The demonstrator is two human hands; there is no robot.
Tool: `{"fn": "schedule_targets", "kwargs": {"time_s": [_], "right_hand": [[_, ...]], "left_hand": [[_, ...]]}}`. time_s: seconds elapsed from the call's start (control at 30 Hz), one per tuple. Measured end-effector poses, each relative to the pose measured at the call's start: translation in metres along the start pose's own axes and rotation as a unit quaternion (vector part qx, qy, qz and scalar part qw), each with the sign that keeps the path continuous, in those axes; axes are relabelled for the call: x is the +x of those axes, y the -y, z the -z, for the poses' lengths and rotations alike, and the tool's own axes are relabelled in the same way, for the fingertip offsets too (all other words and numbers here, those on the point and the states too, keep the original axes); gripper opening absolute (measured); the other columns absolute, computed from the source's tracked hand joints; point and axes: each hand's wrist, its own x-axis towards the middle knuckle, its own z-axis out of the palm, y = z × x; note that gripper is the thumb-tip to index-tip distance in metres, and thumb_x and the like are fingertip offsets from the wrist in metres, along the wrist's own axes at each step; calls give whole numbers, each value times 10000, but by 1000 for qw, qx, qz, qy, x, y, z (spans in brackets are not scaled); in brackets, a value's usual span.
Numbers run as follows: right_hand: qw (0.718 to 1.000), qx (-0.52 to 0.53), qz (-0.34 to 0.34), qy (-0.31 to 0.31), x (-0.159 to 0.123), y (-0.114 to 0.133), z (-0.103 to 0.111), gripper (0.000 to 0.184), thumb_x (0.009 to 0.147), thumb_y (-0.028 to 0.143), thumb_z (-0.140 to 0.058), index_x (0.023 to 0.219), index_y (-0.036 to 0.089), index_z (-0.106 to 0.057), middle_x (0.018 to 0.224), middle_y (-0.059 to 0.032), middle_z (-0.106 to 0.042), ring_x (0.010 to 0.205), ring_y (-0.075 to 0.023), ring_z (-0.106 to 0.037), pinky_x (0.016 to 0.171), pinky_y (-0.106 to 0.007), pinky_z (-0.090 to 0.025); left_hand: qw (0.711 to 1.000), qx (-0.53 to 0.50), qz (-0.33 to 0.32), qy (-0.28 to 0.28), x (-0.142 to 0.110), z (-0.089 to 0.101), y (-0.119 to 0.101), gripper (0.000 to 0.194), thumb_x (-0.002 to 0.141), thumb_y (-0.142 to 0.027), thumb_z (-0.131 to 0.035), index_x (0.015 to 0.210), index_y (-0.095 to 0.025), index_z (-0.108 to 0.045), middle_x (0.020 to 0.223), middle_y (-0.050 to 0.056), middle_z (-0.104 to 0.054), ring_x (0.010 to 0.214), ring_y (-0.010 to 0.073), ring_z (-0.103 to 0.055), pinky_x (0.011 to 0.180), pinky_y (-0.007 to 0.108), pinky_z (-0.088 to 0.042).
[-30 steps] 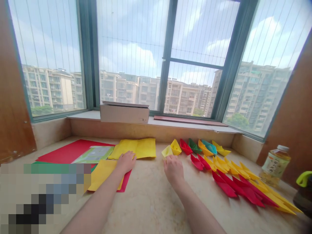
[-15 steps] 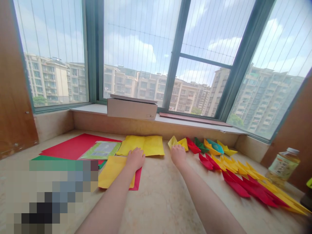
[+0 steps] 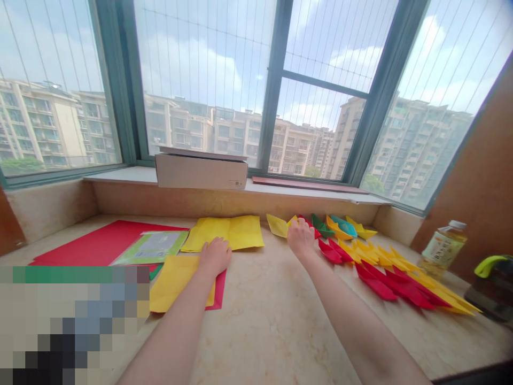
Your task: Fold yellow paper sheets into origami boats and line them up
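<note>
- From my remote seat I see the right hand (image 3: 301, 235) at the near end of the back row, its fingers curled; I can't tell whether they are clamped on a boat.
- The pale yellow paper boat (image 3: 276, 225) sits just left of that hand; a yellow boat (image 3: 292, 220) is partly hidden behind the fingers.
- My left hand (image 3: 216, 254) lies palm down over the near edge of the creased yellow sheet (image 3: 242, 231), perhaps to steady it; its grip I can't make out.
- The red boats (image 3: 374, 282) stand on the right of the counter (image 3: 260, 315), apart from the flat paper, probably to keep their folds uncrushed.
</note>
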Motion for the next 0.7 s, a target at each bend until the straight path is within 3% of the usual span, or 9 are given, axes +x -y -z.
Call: {"fn": "schedule_targets", "kwargs": {"time_s": [0.23,0.4,0.53,0.7], "right_hand": [[1000,-20,-16,10,0,-20,-6,342,934,197,-444,1223,148,-619,1211,-197,-569,1083,-305,-550,866,-403,-385],[999,-36,-30,21,-3,-25,-12,286,933,180,-446,1083,101,-675,1185,-233,-565,1085,-333,-541,857,-426,-403],[998,-34,1,47,-5,-30,-18,260,917,89,-452,1046,129,-675,1119,-180,-601,991,-253,-587,788,-333,-429],[997,-34,44,55,-3,-32,-22,296,933,64,-425,1081,144,-669,1085,-161,-631,1024,-253,-575,827,-341,-429]], "left_hand": [[1000,-3,1,-1,1,0,0,351,931,-265,-394,1135,-178,-666,1356,139,-598,1310,257,-490,1095,465,-343],[1000,-4,-2,-5,0,1,0,354,931,-260,-388,1136,-176,-665,1349,139,-600,1294,258,-501,1090,460,-346],[1000,0,-5,-6,1,0,0,353,932,-268,-386,1116,-174,-672,1324,144,-612,1264,268,-525,1077,460,-355],[1000,6,-8,-5,3,-3,2,353,932,-269,-382,1104,-171,-674,1307,150,-620,1258,268,-530,1065,461,-363]]}}
